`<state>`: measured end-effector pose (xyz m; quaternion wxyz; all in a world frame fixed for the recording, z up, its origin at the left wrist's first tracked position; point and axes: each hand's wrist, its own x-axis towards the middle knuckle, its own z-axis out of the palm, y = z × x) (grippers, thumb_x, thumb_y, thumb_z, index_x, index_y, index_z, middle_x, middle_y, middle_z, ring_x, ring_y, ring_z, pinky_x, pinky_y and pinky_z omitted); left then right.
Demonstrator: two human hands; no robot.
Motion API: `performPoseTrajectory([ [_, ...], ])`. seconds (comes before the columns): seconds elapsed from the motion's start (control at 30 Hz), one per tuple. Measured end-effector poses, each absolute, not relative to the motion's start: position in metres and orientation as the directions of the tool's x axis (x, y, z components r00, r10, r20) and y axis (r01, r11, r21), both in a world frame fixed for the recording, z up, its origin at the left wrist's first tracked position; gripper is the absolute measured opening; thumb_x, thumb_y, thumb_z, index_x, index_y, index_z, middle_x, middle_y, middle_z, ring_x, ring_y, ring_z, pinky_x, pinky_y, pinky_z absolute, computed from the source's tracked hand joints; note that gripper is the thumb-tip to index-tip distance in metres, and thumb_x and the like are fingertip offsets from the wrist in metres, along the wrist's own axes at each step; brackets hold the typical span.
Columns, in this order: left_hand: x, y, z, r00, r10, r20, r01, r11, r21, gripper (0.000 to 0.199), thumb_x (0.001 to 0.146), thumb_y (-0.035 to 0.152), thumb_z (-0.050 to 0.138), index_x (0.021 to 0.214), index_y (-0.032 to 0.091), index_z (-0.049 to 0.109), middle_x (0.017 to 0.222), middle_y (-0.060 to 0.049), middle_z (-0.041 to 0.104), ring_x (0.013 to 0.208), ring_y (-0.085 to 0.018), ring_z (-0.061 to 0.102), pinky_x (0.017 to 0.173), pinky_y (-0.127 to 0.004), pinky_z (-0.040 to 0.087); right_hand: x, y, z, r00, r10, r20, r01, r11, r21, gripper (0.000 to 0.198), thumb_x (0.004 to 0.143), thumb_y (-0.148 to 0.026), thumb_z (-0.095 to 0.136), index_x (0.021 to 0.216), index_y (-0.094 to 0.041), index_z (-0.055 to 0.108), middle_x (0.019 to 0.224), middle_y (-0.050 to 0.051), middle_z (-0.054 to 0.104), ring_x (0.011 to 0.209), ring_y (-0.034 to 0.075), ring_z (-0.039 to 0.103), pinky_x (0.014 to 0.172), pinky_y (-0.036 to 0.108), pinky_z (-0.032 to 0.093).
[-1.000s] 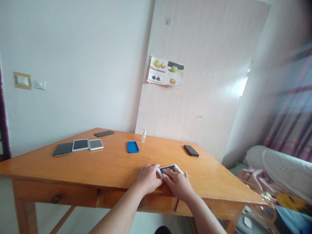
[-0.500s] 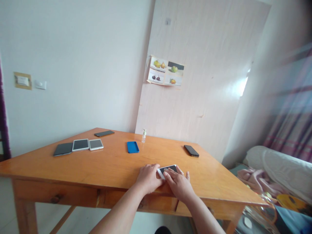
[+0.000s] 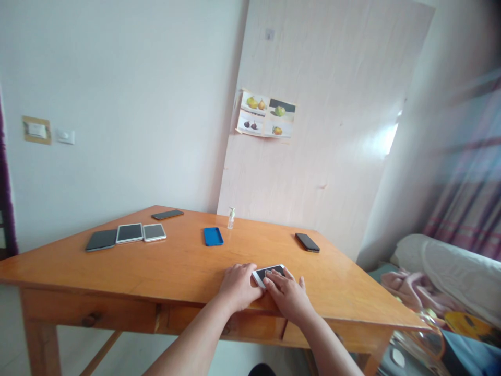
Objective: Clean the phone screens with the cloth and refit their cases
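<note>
A white smartphone (image 3: 259, 278) with a dark screen lies at the table's near edge. My left hand (image 3: 238, 286) grips its left side, thumb at the near corner and fingers at the far one. Across the screen rest the fingers of my right hand (image 3: 288, 294), flat and spread, with the thumb over the near edge. A small pale patch shows by the right fingertips; whether it is a wipe or a reflection I cannot make out. Beyond the hands are a blue phone case (image 3: 213, 236) and a small clear pump bottle (image 3: 230, 219).
On the wooden table (image 3: 176, 271), a black tablet (image 3: 100, 239), a white tablet (image 3: 129, 233) and a smaller white device (image 3: 154, 232) lie side by side. Dark phones lie at the back left (image 3: 167, 214) and right (image 3: 307, 242). A bed with bedding (image 3: 442, 271) stands right.
The fingers of my right hand have shifted very slightly to the right on the screen. My left hand and the phone stay put.
</note>
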<state>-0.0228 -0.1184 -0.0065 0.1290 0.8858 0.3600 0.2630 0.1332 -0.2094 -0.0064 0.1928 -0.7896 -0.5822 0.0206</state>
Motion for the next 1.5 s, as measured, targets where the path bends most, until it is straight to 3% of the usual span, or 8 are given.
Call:
performPoseTrajectory([
  [0.1,-0.023,-0.119,-0.006,0.607,0.708,0.361,0.577,-0.705,0.412,0.044,0.075,0.047,0.061,0.114,0.026,0.061,0.105,-0.005,0.07,0.103,-0.027,0.061,0.087,-0.034,0.042,0.135,-0.209,-0.006,0.334,0.925,0.181,0.902,-0.258,-0.347,0.049,0.094,-0.062,0.029,0.127,-0.042,0.059,0.143,-0.002,0.052,0.144,0.032,0.023,0.108,0.071,0.006],
  [0.3,-0.023,-0.12,-0.004,0.62,0.695,0.364,0.581,-0.718,0.383,0.036,0.075,0.048,0.06,0.104,0.026,0.063,0.102,-0.004,0.07,0.1,-0.027,0.062,0.084,-0.034,0.042,0.144,-0.204,-0.014,0.517,0.833,0.197,0.836,-0.442,-0.324,0.052,0.093,-0.061,0.03,0.132,-0.038,0.056,0.147,-0.002,0.047,0.143,0.038,0.023,0.105,0.075,0.009],
  [0.57,-0.021,-0.119,-0.007,0.6,0.706,0.377,0.577,-0.707,0.408,0.041,0.074,0.043,0.061,0.112,0.026,0.062,0.103,-0.005,0.071,0.102,-0.027,0.062,0.087,-0.035,0.042,0.136,-0.209,-0.009,0.337,0.921,0.193,0.905,-0.261,-0.335,0.05,0.091,-0.064,0.035,0.128,-0.041,0.059,0.143,-0.002,0.051,0.144,0.032,0.024,0.109,0.071,0.008],
  [0.83,-0.023,-0.119,-0.005,0.613,0.687,0.39,0.568,-0.726,0.387,0.035,0.073,0.047,0.061,0.101,0.026,0.063,0.099,-0.004,0.071,0.097,-0.027,0.063,0.081,-0.034,0.043,0.143,-0.204,-0.013,0.511,0.835,0.205,0.847,-0.449,-0.285,0.052,0.092,-0.061,0.033,0.131,-0.037,0.056,0.147,-0.001,0.047,0.142,0.037,0.026,0.106,0.074,0.01],
  [1.07,-0.022,-0.121,-0.005,0.603,0.711,0.361,0.587,-0.702,0.403,0.042,0.074,0.043,0.061,0.113,0.027,0.062,0.103,-0.005,0.07,0.102,-0.027,0.061,0.086,-0.035,0.043,0.134,-0.208,-0.007,0.33,0.926,0.183,0.914,-0.264,-0.309,0.05,0.091,-0.063,0.037,0.13,-0.041,0.058,0.144,-0.001,0.051,0.144,0.031,0.024,0.109,0.069,0.009],
  [1.33,-0.024,-0.123,0.0,0.618,0.702,0.354,0.578,-0.711,0.401,0.036,0.074,0.047,0.06,0.103,0.026,0.063,0.102,-0.005,0.07,0.1,-0.028,0.061,0.083,-0.034,0.043,0.139,-0.207,-0.005,0.49,0.853,0.177,0.857,-0.435,-0.275,0.051,0.093,-0.061,0.03,0.132,-0.039,0.056,0.147,-0.001,0.047,0.142,0.036,0.027,0.105,0.074,0.012],
  [1.5,-0.024,-0.123,-0.001,0.612,0.715,0.338,0.585,-0.697,0.414,0.041,0.074,0.043,0.061,0.112,0.027,0.061,0.106,-0.005,0.07,0.105,-0.027,0.06,0.089,-0.035,0.042,0.132,-0.21,-0.005,0.391,0.908,0.147,0.896,-0.339,-0.286,0.054,0.091,-0.063,0.036,0.134,-0.036,0.054,0.149,0.0,0.044,0.145,0.033,0.021,0.111,0.067,0.009],
])
